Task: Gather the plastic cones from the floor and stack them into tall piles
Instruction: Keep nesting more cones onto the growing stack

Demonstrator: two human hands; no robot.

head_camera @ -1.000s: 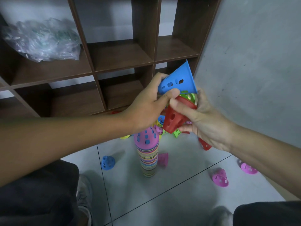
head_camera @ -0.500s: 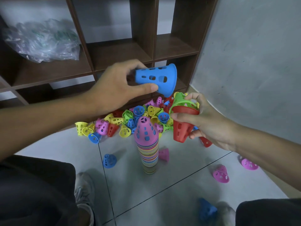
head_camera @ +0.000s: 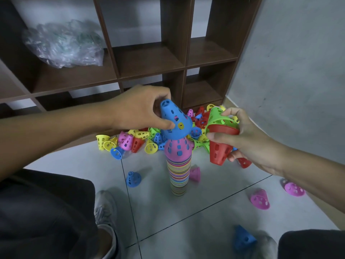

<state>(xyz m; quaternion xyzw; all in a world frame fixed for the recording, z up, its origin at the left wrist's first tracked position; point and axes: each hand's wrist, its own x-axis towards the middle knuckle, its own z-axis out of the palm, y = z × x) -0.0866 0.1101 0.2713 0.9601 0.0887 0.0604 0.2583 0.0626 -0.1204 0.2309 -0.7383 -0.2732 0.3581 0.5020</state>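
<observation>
Two dark-trousered knees point(head_camera: 43, 212) are framing the bottom of the view, with a grey shoe point(head_camera: 105, 208) showing beside the left one and a blue cone point(head_camera: 242, 239) lying on the tiled floor point(head_camera: 186, 230) near the right one. Further out, a second blue cone point(head_camera: 133, 179) is sitting upright on the floor to the left of the tall striped stack point(head_camera: 178, 171), a pink cone point(head_camera: 195, 173) is leaning just beside the stack on its right, and two more pink cones point(head_camera: 260, 200) are lying well apart to the right. The stack is standing upright, topped by a pink cone point(head_camera: 178, 148). The left hand point(head_camera: 138, 109) is pinching a blue perforated cone point(head_camera: 174, 121) in its grip, thumb on the near side, tilted with its wide rim just touching the stack's tip. The right hand point(head_camera: 240, 139) is grasping a red cone point(head_camera: 220, 146), narrow end down, with a green cone point(head_camera: 217, 116) nested in its mouth; its grip is curled round them, beside the stack. Behind, a loose pile of cones point(head_camera: 141, 139) is lying against the foot of a brown wooden shelf unit point(head_camera: 149, 58), where a crumpled clear plastic bag point(head_camera: 63, 43) is resting in a left compartment
</observation>
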